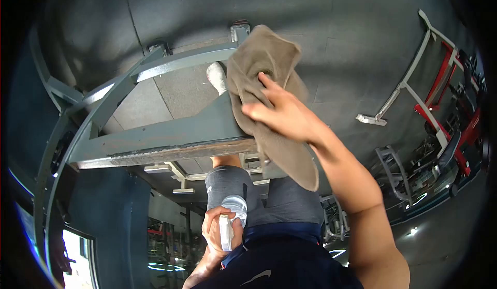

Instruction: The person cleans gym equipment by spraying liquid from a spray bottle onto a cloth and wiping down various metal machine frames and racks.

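Note:
My left hand [213, 229] is closed around a spray bottle [235, 204] with a clear body and a white head, held low in front of my thigh. My right hand [284, 114] presses on a brown cloth [266, 51], its fingers sunk into the folds. The cloth drapes over the end of a grey metal frame [176, 134] and hides that end. One loose corner hangs down toward my shorts. Along the frame's near edge the paint is worn to a brown, rusty strip.
Curved grey bars [181, 64] of the same frame reach across the left, above the dark floor mats [357, 40]. A white and red gym machine [414, 77] stands at the right. My foot [216, 77] shows beyond the beam. A blue wall panel [111, 206] is at lower left.

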The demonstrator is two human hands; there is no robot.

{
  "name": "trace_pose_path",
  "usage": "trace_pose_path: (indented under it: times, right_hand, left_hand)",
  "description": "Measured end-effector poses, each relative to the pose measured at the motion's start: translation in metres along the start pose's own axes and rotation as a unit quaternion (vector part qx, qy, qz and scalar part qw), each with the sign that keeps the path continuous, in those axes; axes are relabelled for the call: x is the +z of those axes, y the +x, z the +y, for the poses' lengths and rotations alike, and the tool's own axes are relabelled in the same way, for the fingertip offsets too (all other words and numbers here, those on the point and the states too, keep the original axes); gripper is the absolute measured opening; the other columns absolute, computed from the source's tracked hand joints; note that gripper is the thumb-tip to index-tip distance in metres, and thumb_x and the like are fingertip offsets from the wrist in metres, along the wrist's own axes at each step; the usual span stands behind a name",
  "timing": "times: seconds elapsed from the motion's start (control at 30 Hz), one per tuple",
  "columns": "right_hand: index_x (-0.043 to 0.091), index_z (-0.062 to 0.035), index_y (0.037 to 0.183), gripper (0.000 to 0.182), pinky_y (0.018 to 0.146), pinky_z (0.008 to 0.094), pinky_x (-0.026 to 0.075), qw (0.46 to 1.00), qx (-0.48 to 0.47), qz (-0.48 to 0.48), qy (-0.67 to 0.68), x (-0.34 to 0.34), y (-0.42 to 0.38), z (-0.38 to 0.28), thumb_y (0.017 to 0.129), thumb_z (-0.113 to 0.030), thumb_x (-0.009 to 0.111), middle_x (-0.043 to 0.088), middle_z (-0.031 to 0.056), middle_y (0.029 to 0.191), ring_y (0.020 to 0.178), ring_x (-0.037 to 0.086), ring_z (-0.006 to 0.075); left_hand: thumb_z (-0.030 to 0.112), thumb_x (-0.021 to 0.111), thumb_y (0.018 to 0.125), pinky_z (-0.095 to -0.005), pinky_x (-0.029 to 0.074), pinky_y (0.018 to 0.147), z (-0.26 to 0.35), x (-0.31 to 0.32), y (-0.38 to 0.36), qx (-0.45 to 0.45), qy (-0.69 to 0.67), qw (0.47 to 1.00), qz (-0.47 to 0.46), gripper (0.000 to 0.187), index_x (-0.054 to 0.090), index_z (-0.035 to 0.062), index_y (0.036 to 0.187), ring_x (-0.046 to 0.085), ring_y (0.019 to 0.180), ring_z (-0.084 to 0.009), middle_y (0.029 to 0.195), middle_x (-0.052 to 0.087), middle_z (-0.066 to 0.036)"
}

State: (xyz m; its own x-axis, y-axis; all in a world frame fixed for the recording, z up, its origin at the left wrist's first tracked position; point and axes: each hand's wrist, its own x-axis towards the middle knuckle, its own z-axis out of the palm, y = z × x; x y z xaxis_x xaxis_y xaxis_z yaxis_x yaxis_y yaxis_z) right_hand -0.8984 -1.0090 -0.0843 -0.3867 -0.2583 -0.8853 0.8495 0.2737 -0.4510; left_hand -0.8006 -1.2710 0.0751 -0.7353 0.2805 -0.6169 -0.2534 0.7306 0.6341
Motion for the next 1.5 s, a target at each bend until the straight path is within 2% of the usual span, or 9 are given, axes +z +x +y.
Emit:
trace_pose_path:
  times: [0.17, 0.4, 0.47, 0.57, 0.8, 0.97, 1.07, 1.37, 1.5]
  right_hand:
    - [0.069, 0.0011, 0.114, 0.076, 0.095, 0.0343, 0.046, 0.981, -0.045, 0.046, 0.185, -0.001, 0.135, 0.086, 0.072, -0.062, 0.067, 0.068, 0.02, 0.117, 0.112, 0.063, 0.0289]
    - [0.071, -0.012, 0.12, 0.042, 0.1, 0.0794, 0.029, 0.942, -0.122, -0.045, -0.308, 0.008, 0.11, 0.01, 0.083, -0.03, 0.062, 0.059, 0.0225, 0.134, 0.125, 0.051, 0.0511]
    - [0.055, 0.0044, 0.134, 0.064, 0.1, 0.069, 0.042, 0.947, -0.074, -0.158, -0.271, -0.004, 0.044, -0.032, 0.086, -0.037, 0.064, 0.019, 0.0257, 0.16, 0.137, 0.028, 0.0604]
    - [0.068, 0.0081, 0.112, 0.052, 0.107, 0.0706, 0.031, 0.987, -0.148, -0.049, -0.046, -0.014, -0.042, -0.014, 0.09, -0.038, 0.059, 0.022, 0.0363, 0.154, 0.139, 0.023, 0.0599]
    - [0.013, 0.0047, 0.154, 0.111, 0.115, 0.0528, 0.03, 0.926, 0.019, 0.152, 0.345, 0.061, -0.009, 0.057, 0.086, -0.077, 0.045, 0.016, 0.0453, 0.15, 0.141, 0.023, 0.0555]
    - [0.038, 0.0052, 0.145, 0.088, 0.102, 0.0339, 0.045, 0.687, 0.021, 0.172, 0.706, 0.101, 0.116, 0.122, 0.091, -0.061, 0.055, 0.051, 0.0223, 0.139, 0.125, 0.054, 0.0298]
    - [0.043, -0.0061, 0.138, 0.047, 0.09, 0.0307, 0.049, 0.312, 0.01, 0.081, 0.947, 0.142, 0.161, 0.153, 0.103, -0.036, 0.049, 0.058, 0.0084, 0.121, 0.109, 0.059, 0.016]
    - [0.048, 0.002, 0.132, 0.059, 0.089, 0.0272, 0.047, 0.681, -0.062, 0.141, 0.716, 0.091, -0.084, 0.029, 0.098, -0.044, 0.06, 0.057, 0.0087, 0.118, 0.106, 0.057, 0.0156]
    - [0.018, 0.0062, 0.153, 0.094, 0.113, 0.0644, 0.019, 0.908, -0.153, 0.289, 0.261, 0.105, -0.116, 0.013, 0.093, -0.054, 0.057, -0.002, 0.0483, 0.15, 0.134, 0.012, 0.0709]
  left_hand:
    - [0.005, 0.067, 0.074, -0.036, 0.05, 0.069, 0.015, 0.002, 0.014, 0.025, 0.053, 0.997, -0.044, 0.018, 0.06, 0.0027, 0.091, 0.061, 0.076, -0.0267, 0.092, 0.059, -0.012]
    - [0.003, 0.07, 0.073, -0.0366, 0.053, 0.069, 0.044, -0.001, 0.025, 0.055, 0.155, 0.983, -0.082, 0.017, 0.063, 0.0025, 0.089, 0.065, 0.076, -0.0268, 0.095, 0.06, -0.012]
    - [0.002, 0.07, 0.071, -0.036, 0.054, 0.069, 0.051, -0.004, 0.023, 0.038, 0.181, 0.979, -0.09, 0.02, 0.063, 0.0027, 0.09, 0.065, 0.075, -0.0262, 0.095, 0.06, -0.011]
    - [0.004, 0.066, 0.073, -0.0341, 0.052, 0.071, 0.065, -0.007, 0.029, 0.005, 0.204, 0.974, -0.097, 0.02, 0.059, 0.0004, 0.092, 0.063, 0.076, -0.0253, 0.092, 0.058, -0.012]
    - [0.009, 0.066, 0.077, -0.0317, 0.052, 0.071, 0.082, -0.007, 0.046, -0.019, 0.206, 0.975, -0.086, 0.023, 0.057, 0.0003, 0.097, 0.064, 0.074, -0.0214, 0.089, 0.059, -0.011]
    - [0.009, 0.068, 0.076, -0.0298, 0.054, 0.071, 0.083, 0.0, 0.055, 0.013, 0.217, 0.97, -0.107, 0.027, 0.056, 0.0008, 0.1, 0.067, 0.073, -0.0199, 0.087, 0.06, -0.011]
    - [0.008, 0.067, 0.076, -0.0295, 0.054, 0.071, 0.081, 0.006, 0.054, 0.008, 0.202, 0.973, -0.107, 0.028, 0.056, 0.0003, 0.1, 0.067, 0.073, -0.0195, 0.088, 0.06, -0.011]
    - [0.007, 0.066, 0.078, -0.0328, 0.048, 0.076, 0.071, -0.004, 0.03, -0.032, 0.185, 0.974, -0.127, 0.027, 0.059, -0.0004, 0.103, 0.059, 0.084, -0.0205, 0.101, 0.055, -0.011]
    - [0.007, 0.066, 0.078, -0.0359, 0.049, 0.076, 0.06, -0.002, 0.01, 0.001, 0.149, 0.988, -0.044, 0.025, 0.059, 0.0002, 0.102, 0.061, 0.086, -0.0231, 0.098, 0.057, -0.012]
